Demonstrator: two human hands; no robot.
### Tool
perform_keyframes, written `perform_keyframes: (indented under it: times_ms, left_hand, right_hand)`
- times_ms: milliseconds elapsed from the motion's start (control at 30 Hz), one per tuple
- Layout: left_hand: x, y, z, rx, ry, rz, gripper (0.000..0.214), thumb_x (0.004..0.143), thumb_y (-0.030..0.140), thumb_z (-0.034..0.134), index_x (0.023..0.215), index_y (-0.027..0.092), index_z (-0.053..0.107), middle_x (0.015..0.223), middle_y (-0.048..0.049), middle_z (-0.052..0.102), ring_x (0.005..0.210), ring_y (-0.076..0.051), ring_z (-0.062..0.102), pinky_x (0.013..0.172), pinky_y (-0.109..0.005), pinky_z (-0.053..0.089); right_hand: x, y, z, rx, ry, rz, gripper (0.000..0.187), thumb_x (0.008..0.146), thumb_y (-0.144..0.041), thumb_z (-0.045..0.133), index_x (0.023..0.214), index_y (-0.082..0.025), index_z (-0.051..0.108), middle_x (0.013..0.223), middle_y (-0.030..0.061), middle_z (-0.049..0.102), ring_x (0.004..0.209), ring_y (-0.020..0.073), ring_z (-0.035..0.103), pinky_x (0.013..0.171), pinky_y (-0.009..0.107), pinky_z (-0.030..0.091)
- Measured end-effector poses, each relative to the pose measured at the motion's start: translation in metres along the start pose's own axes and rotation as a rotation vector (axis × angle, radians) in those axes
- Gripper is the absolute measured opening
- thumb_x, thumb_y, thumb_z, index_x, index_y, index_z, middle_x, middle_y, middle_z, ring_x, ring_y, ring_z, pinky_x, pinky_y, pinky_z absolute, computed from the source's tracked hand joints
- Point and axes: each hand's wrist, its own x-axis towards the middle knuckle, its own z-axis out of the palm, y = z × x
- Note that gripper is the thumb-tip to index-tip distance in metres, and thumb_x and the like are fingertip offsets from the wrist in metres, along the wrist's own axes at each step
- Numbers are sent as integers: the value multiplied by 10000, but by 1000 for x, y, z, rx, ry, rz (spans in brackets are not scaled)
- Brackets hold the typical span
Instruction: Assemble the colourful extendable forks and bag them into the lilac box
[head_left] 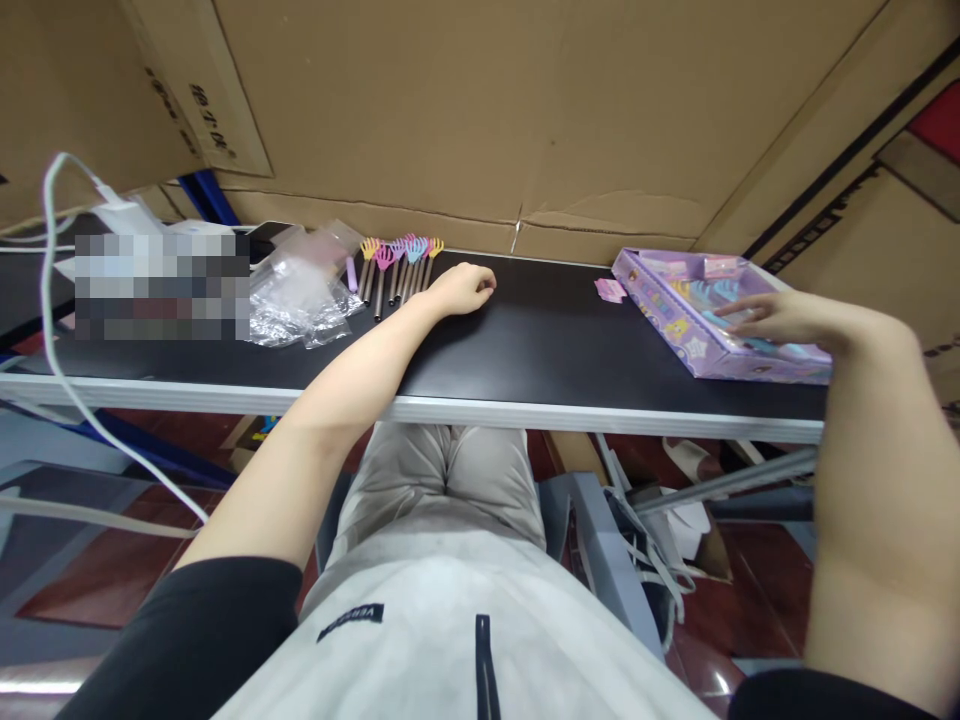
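Note:
My left hand [465,288] rests on the black tabletop with its fingers curled in a loose fist, and nothing shows in it. Just left of it lies a row of small back scratchers [409,252] with brown rods and claw heads in yellow, pink, purple and blue. Over at the right, my right hand [780,318] reaches into a shallow purple display box [675,325], fingers stretched out above the contents. Inside the box are yellow and blue claw-shaped pieces [716,290] and pink packets [724,266]. Whether my fingertips touch any piece is unclear.
A small pink packet [610,290] lies left of the box. Crumpled clear plastic bags [304,300] and a purple stick [352,274] are to the left, beside a blurred-out area. A white cable [51,290] hangs over the table edge. Cardboard [450,120] walls the back.

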Motion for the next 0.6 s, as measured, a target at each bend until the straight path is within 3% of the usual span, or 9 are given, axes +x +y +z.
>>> perform_keyframes:
  times_ms: [233, 467, 600]
  left_hand:
    - [0, 0, 0, 14, -15, -1, 365, 949, 164, 557, 1225, 113, 789, 1120, -141, 814, 1049, -261, 759, 989, -358, 556]
    - [0, 1, 0, 19, -19, -9, 362, 959, 175, 554, 1227, 112, 789, 1126, -143, 814, 1053, -262, 760, 991, -363, 559]
    - [-1, 2, -1, 7, -17, -10, 363, 953, 174, 555, 1223, 113, 791, 1118, -142, 812, 1053, -262, 758, 993, -365, 555]
  right_hand:
    - [5, 6, -4, 34, -22, -4, 440, 966, -78, 661, 1392, -158, 737, 1460, 170, 692, 1173, 193, 712, 789, 257, 560]
    - [3, 5, -2, 59, 11, -1, 448, 961, -30, 656, 1395, -103, 737, 1379, 209, 733, 1012, 168, 730, 811, 283, 551]
    - [-3, -3, 1, -5, 151, -33, 303, 959, -122, 696, 1218, -177, 843, 1317, 229, 756, 948, 170, 765, 854, 330, 547]
